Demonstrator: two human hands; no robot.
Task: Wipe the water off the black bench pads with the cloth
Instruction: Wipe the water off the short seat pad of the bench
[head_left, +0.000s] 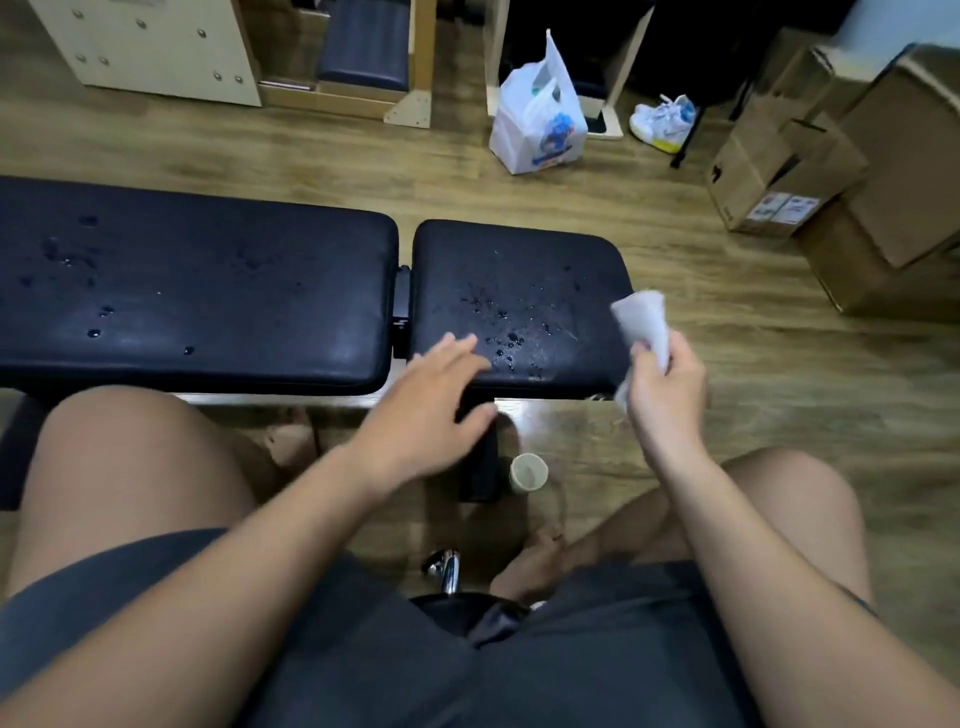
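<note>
the person is sitting in front of the worktop, bare knees apart. their left hand (431, 384) is hovering with fingers straight and spread over the near edge of the short black pad (519, 270), at twelve o'clock from their lap (whether it is actually touching the pad i cannot tell). the right hand (662, 384) is at one o'clock, just off the pad's right end, pinching a white cloth (641, 319) between thumb and curled fingers. the cloth is sticking upward, its top overlapping the pad's right corner. water drops (511, 340) are beading on the short pad between the two hands. the long black pad (208, 291) is lying off toward ten o'clock, also carrying scattered drops. a paper cup (529, 472) is standing on the wooden floor (727, 364) below the short pad. beyond the worktop a white plastic bag (537, 119) is sitting at twelve o'clock, with cardboard boxes (883, 171) stacked at two o'clock.
</note>
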